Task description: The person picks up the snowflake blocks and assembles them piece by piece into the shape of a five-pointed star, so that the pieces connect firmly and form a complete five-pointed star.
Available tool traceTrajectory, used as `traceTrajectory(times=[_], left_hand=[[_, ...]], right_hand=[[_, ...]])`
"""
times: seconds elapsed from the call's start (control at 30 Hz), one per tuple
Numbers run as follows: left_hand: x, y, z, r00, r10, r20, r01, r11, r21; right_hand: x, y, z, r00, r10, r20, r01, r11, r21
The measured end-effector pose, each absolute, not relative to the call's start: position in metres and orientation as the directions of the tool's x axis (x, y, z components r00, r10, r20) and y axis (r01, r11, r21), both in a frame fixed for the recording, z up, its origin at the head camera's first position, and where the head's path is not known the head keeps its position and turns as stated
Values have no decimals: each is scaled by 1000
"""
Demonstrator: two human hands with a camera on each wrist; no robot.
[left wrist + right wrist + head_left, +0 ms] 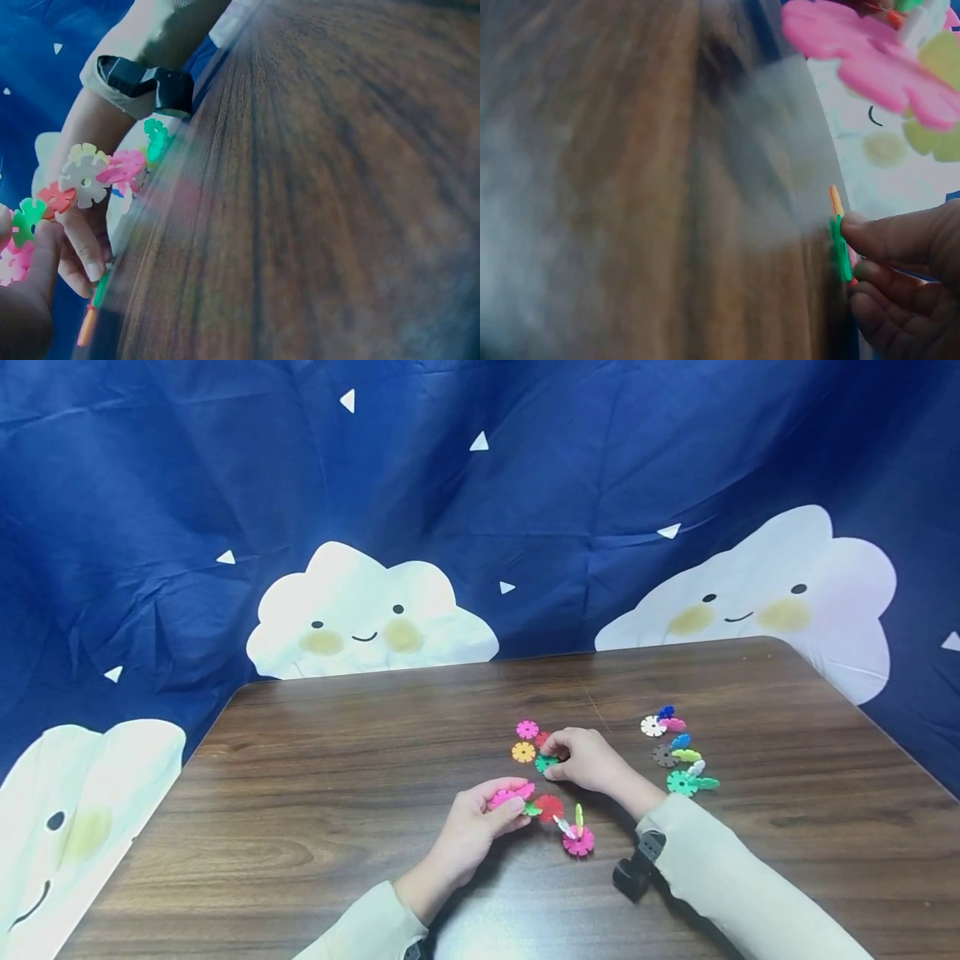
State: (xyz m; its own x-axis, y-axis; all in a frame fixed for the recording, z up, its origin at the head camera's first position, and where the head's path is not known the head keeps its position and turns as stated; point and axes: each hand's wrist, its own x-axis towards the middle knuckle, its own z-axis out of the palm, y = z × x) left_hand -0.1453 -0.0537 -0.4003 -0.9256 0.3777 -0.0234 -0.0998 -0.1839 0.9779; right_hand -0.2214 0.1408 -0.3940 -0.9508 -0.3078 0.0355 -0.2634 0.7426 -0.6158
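Head | left grip: pink disc | right grip: green disc | printed clouds

Head view high, forward, down; wrist views close along tabletop, green disc apparently in both.

Two pale-sleeved arms extend over the surface toward its far edge, the left forearm slanting toward the right edge and the right forearm slanting toward the left edge. The left hand, closer to the near edge, pinches with its thumb against its fingers. The right hand, nearer the far edge, bends its fingers, pinching low at the surface with thumb and fingertips.
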Motion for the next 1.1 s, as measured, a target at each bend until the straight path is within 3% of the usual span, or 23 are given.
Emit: traceTrajectory(times=[0.13,0.57,1.1], left_hand=[[-146,-53,-401,-927,374,-29,-104,-184,977],[-147,-53,-404,-934,357,-24,-96,-186,978],[-149,-56,-403,-949,313,-14,-75,-185,980]], right_hand=[[-224,140,-396,-950,-310,48,-277,756,-592],[-229,133,-391,-969,-232,-87,-123,754,-645],[-216,140,-395,-993,-114,39,-109,710,-696]])
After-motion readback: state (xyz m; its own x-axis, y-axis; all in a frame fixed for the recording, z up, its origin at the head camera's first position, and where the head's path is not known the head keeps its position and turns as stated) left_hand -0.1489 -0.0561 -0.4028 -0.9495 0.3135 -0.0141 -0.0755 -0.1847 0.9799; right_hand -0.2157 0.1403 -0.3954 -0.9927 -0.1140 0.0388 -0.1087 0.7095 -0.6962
